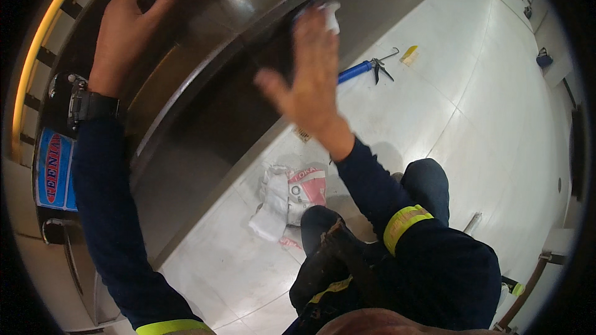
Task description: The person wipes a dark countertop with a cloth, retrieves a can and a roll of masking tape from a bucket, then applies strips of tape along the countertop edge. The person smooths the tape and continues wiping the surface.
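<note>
Right hand point(313, 77) grip pressing crumpled white cloth point(329, 15) on dark metal panel point(205, 56); left hand point(127, 31) flat, grip apart.

Brushed metal panel point(205, 37) glossy; white cloth point(331, 15) soft; floor tiles point(472, 105) polished

1. The floor point(484, 111) is laid with large pale glossy tiles.
2. A crumpled white and red bag point(288, 195) is found at the floor's edge below the dark metal panel point(205, 105).
3. A blue caulking gun point(366, 69) and a yellow scraper point(409, 54) are seen farther out, well apart from the bag.
</note>
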A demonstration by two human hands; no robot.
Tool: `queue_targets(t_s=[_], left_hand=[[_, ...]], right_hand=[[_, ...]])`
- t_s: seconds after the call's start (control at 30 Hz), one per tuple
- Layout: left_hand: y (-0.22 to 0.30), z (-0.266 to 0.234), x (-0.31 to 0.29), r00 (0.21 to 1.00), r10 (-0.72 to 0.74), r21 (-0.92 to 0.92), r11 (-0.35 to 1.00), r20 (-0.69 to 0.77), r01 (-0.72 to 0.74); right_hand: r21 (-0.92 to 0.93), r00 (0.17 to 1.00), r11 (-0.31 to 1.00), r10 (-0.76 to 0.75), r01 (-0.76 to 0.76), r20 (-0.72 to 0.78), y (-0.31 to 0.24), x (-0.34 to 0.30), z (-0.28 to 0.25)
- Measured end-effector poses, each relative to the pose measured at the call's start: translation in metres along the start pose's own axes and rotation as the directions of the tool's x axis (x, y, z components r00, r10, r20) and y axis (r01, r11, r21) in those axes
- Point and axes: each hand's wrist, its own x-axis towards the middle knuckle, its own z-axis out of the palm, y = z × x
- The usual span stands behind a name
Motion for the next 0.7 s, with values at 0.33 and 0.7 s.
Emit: queue_targets(t_s=[0.33, 0.7], left_hand=[[0.003, 0.014, 0.006, 0.997, -0.059, -0.054, 0.997, 0.05, 0.062], [0.004, 0.014, 0.002, 0.996, -0.078, -0.067, 0.995, 0.035, 0.08]], right_hand=[[0.247, 0.994, 0.967, 0.037, -0.061, 0.099, -0.06, -0.007, -0.004], [0.287, 0.983, 0.943, 0.141, -0.17, 0.12, -0.038, -0.11, 0.017]])
